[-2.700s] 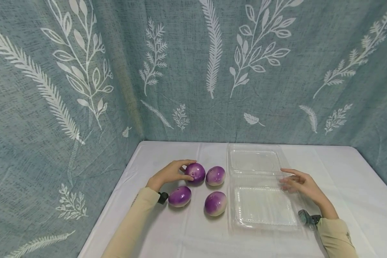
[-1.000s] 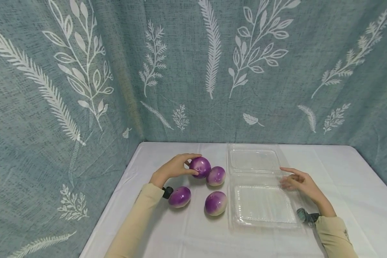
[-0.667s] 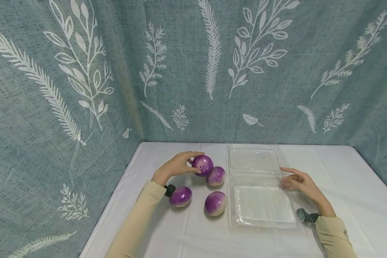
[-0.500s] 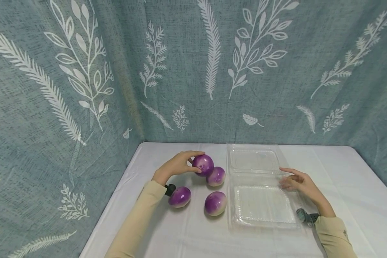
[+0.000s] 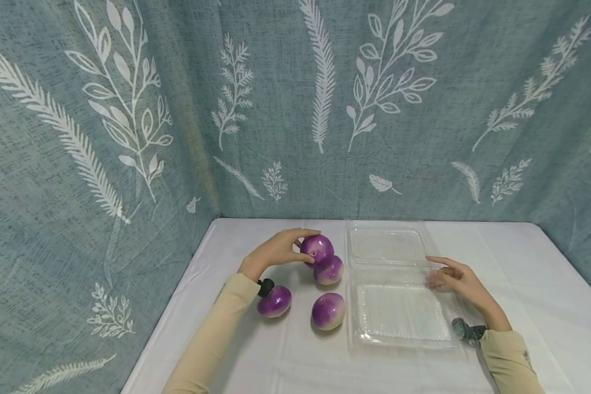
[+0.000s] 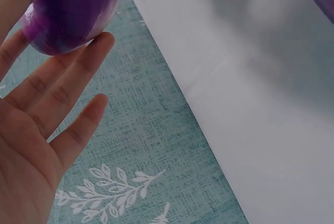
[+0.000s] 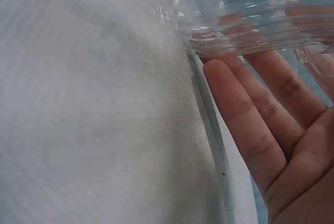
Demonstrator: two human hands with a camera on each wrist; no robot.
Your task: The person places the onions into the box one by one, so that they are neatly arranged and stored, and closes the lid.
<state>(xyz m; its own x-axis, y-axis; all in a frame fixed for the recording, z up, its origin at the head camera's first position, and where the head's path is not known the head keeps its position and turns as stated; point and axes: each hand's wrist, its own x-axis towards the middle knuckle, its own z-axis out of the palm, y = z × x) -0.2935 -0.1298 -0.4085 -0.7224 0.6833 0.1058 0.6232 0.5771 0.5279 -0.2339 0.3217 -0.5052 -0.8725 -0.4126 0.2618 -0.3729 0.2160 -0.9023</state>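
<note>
My left hand point(image 5: 276, 249) grips a glossy purple-and-white round vegetable point(image 5: 317, 250) between the thumb and fingers; the last fingers are spread in the left wrist view. It overlaps a paler vegetable of the same kind point(image 5: 329, 271) in the head view. Two more of these lie on the table, one purple vegetable point(image 5: 274, 301) near the left wrist and one two-toned vegetable point(image 5: 328, 311) nearer the front. My right hand point(image 5: 458, 276) holds the right edge of a clear plastic container point(image 5: 404, 314), some fingers showing through the plastic. Its hinged lid point(image 5: 388, 244) lies folded open behind.
A white cloth covers the table point(image 5: 295, 355). Behind and to the left hangs a blue-green curtain point(image 5: 285, 109) with white leaf prints. Dark wrist cameras are strapped to both wrists, the left camera point(image 5: 265, 287) close over one vegetable.
Since the earliest frame, my left hand has lifted the vegetable from the back left and carried it right, over the neighbouring one. My right hand and the container have stayed in place.
</note>
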